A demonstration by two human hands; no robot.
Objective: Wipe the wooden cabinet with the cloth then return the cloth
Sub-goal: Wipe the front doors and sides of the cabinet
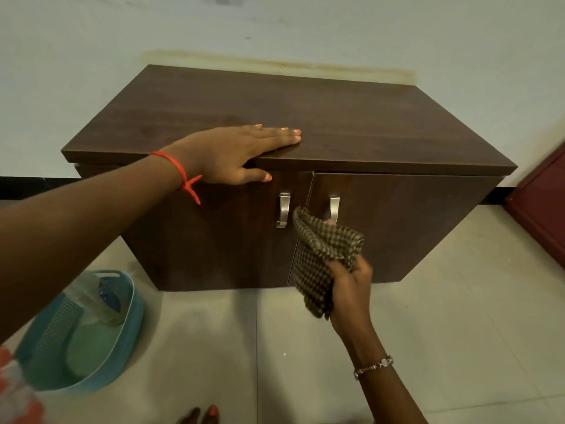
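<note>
Pale tiled floor [443,316], smooth square slabs with thin grout lines, meets a plain off-white wall [91,71] with a yellowish stain band just above the cabinet's back edge. Dark wooden cabinet [351,123] stands against that wall: boxy, flat overhanging top with visible grain, two flush doors below. Door seam runs between two curved brushed-metal handles [283,209], one per door. Dark red panel edge [541,206] at far right, can't tell what it is.

Teal plastic basket [134,304] sits on the floor left of the cabinet, oval, rounded rim with a cut-out grip, mesh-textured side; inside, a clear bottle and something pale green, blurred.

Your left hand [232,148] lies flat and open on the cabinet top's front edge, fingers together and stretched across the wood, thumb hanging over the lip onto the left door. Thin red thread [180,172] knotted round that wrist.

Your right hand [348,289] is closed around the cloth [321,255], pinching it in a bunch in front of the doors' seam, just below the right handle. Cloth is a woven brown-and-tan small check, soft, folded and crumpled, upper fold against the right door, lower end dangling. Beaded metal bracelet [373,367] on the right wrist. Toes [201,416] at bottom edge.
</note>
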